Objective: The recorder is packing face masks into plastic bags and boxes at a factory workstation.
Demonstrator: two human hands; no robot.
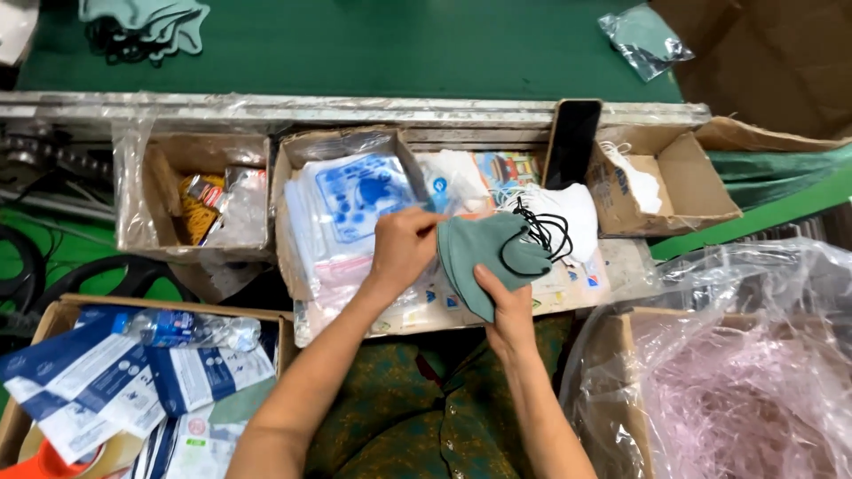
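Note:
My right hand [508, 306] grips a folded grey-green face mask [477, 250] with black ear loops, holding it from below over the work surface. My left hand [401, 247] pinches the mask's left edge and rests against a stack of clear pouches with blue print [355, 197] standing in a cardboard box [286, 206]. Behind the mask lie white masks [572, 213] with black loops.
A dark phone [572, 142] leans upright beside a small cardboard box [683, 173]. A box of yellow items [191, 195] is at left. A box with blue-white packets and a plastic bottle [191, 330] is at lower left. Bagged pink material [745, 390] is at right. A green conveyor [399, 44] carries masks [142, 25] and a bagged mask [643, 37].

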